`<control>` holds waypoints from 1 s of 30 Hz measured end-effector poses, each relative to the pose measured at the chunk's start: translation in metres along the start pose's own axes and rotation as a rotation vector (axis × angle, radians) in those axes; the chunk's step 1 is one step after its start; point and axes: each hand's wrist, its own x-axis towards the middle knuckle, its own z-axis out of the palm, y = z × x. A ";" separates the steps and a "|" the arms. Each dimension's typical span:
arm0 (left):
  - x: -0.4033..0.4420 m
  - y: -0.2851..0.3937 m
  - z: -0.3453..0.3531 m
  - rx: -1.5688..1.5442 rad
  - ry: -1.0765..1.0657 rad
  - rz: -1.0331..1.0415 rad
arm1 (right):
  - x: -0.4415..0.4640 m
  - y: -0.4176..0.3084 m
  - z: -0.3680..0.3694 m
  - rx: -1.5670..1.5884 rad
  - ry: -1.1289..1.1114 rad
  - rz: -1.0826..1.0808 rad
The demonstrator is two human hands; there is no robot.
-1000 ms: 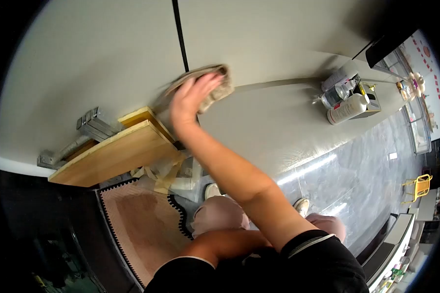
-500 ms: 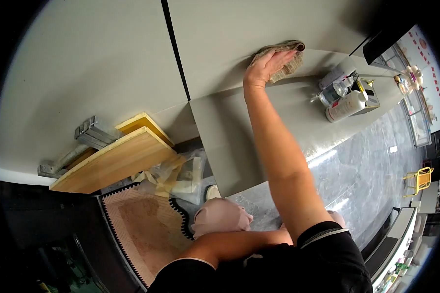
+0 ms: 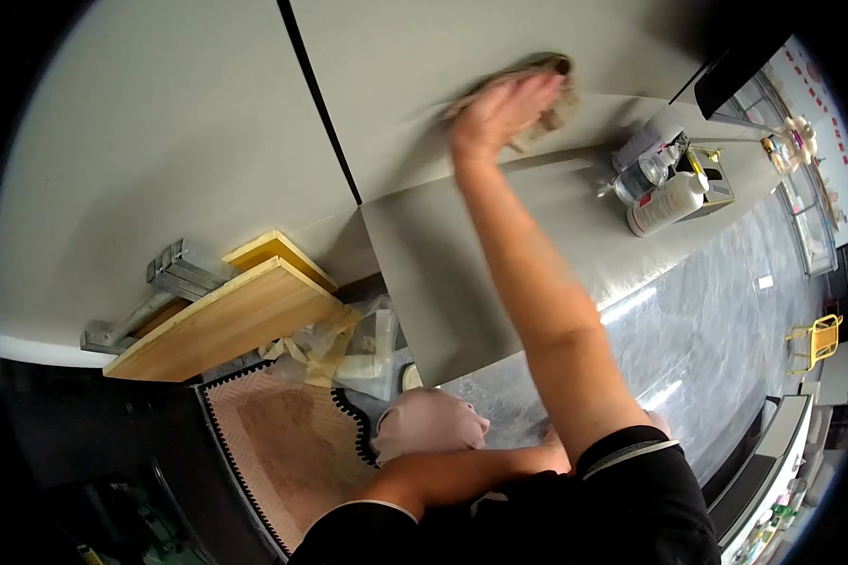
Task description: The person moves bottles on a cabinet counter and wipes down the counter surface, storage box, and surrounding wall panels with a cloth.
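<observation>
My right hand (image 3: 506,111) presses a brown cloth (image 3: 558,115) against the pale upright panel (image 3: 386,85), its fingers stretched out over the fabric. Hand and cloth are slightly blurred. Below them a grey ledge (image 3: 443,273) juts out from the panel. On the ledge, right of the cloth, stand a white bottle (image 3: 667,205), a clear spray bottle (image 3: 643,179) and a box (image 3: 716,184). My left forearm (image 3: 462,471) lies across my lap. Of my left hand (image 3: 556,456) only a little shows beside my right arm, and its fingers are hidden.
Wooden boards (image 3: 226,315) and metal bars (image 3: 188,268) lean against the panel at left. Clear plastic wrapping (image 3: 367,344) lies near a pink foam mat (image 3: 283,443). A dark gap (image 3: 320,104) splits the panel. A yellow chair (image 3: 815,341) stands far right on shiny grey floor.
My right hand has slid the cloth a little left and upward on the panel. The view has shifted slightly. My left arm stays across my lap.
</observation>
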 end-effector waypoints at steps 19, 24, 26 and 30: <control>0.029 -0.019 0.004 0.501 0.020 -0.150 | -0.004 -0.099 -0.011 -0.083 -0.264 -0.887; 0.033 -0.023 0.000 0.478 0.017 -0.134 | -0.010 -0.094 -0.009 -0.084 -0.258 -0.869; 0.033 -0.029 -0.001 0.487 -0.001 -0.142 | -0.038 -0.060 -0.024 -0.148 -0.493 -0.869; 0.034 -0.030 -0.003 0.585 -0.013 -0.179 | -0.047 -0.006 -0.036 -0.109 -0.503 -0.961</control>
